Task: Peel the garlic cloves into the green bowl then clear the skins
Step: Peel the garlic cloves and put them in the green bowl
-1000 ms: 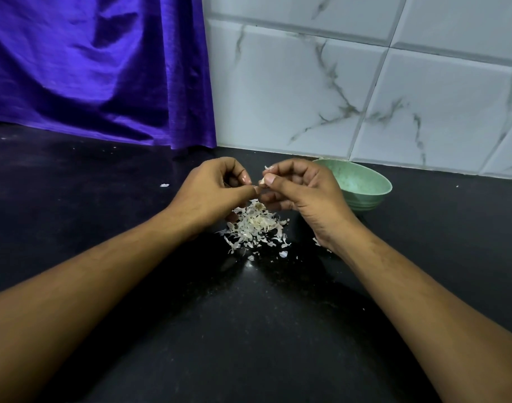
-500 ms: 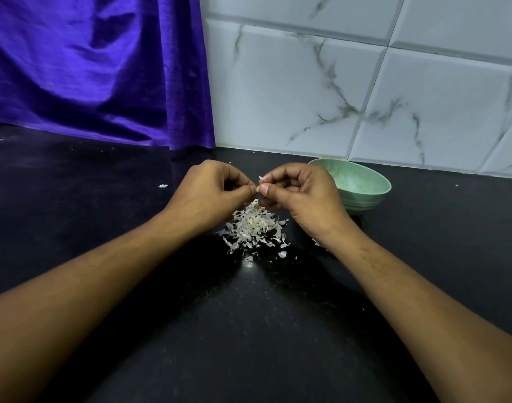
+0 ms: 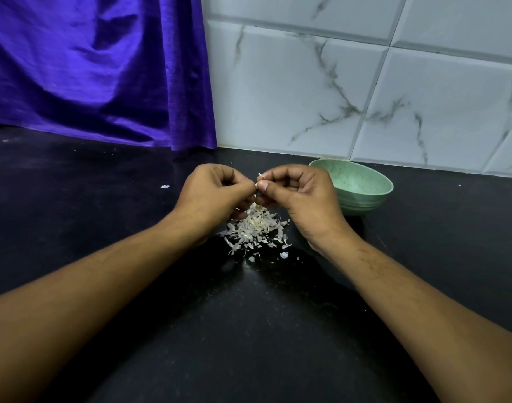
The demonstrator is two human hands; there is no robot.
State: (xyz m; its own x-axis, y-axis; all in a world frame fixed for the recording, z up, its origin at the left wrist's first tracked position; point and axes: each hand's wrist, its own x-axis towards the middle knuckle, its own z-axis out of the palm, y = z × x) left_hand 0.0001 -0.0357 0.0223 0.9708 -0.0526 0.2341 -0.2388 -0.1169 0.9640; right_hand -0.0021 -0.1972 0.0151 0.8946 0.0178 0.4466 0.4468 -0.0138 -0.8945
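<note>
Head view: your left hand and right hand both pinch one small pale garlic clove above the white papery skin heap.

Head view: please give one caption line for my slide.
Left hand and right hand pinch a garlic clove above the skin pile; green bowl stands at right.

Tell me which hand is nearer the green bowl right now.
Right. The right hand is directly beside the green bowl, covering its left rim in view; the left hand is farther left, beyond the right hand. Both pinch a garlic clove.
</note>
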